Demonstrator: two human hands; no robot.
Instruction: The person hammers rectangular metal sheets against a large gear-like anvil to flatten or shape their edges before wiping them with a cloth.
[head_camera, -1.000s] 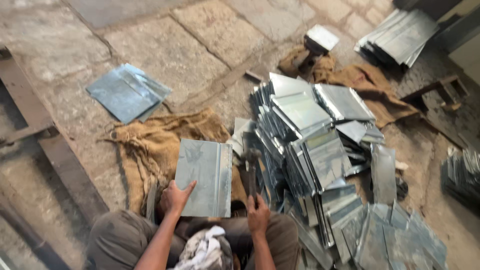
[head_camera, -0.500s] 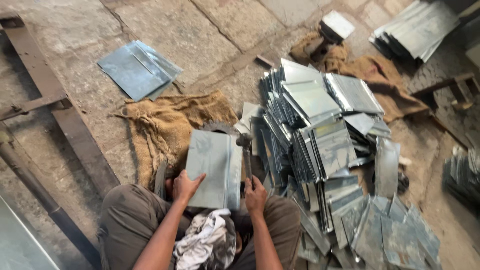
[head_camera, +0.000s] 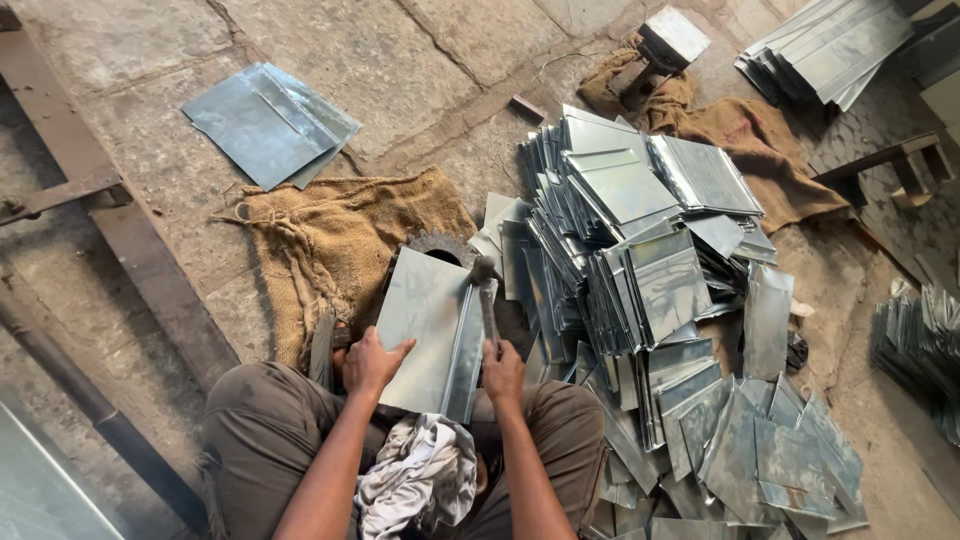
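My left hand (head_camera: 372, 362) grips the near left edge of a shiny metal sheet (head_camera: 430, 325) that lies in front of my knees, partly over a dark round block (head_camera: 432, 245). The sheet's right edge is folded up. My right hand (head_camera: 502, 368) is closed on the handle of a hammer (head_camera: 484, 292), whose head rests at the sheet's far right corner.
A burlap sack (head_camera: 335, 240) lies under and left of the sheet. A large heap of folded metal sheets (head_camera: 650, 290) spreads to my right. More sheets (head_camera: 268, 120) lie far left and at the top right (head_camera: 825, 50). Rusty steel beams (head_camera: 90, 200) run along the left. A crumpled cloth (head_camera: 420, 480) lies between my legs.
The view has shifted slightly. My right hand has brought the hammer head down onto the sheet's far right corner. My left hand keeps its hold on the sheet.
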